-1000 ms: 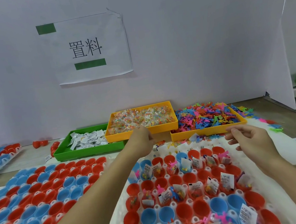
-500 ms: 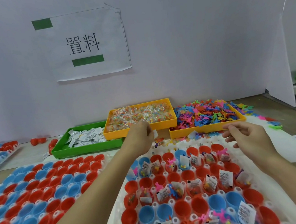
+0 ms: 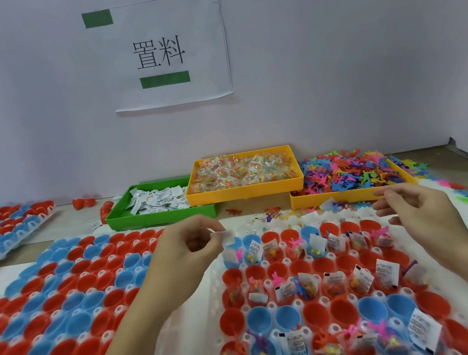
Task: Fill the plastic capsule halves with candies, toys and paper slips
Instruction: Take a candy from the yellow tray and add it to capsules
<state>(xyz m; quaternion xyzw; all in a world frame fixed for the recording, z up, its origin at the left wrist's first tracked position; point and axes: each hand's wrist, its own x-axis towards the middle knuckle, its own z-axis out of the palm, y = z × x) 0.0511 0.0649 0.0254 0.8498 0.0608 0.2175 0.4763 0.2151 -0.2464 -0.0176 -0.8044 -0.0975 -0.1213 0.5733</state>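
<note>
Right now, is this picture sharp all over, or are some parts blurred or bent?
In the head view, the sign on the wall reads crisply; the lower left capsule halves are smeared; the left hand and the small packet its fingers pinch are slightly soft. The wide lens bows the table edges outward. Lighting is flat and even, with only faint shadows and no strong glare.

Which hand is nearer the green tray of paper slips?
Left. The left hand is in front of the green tray, just right of its near edge, pinching a small clear packet. The right hand is far right, before the toy tray.
</note>
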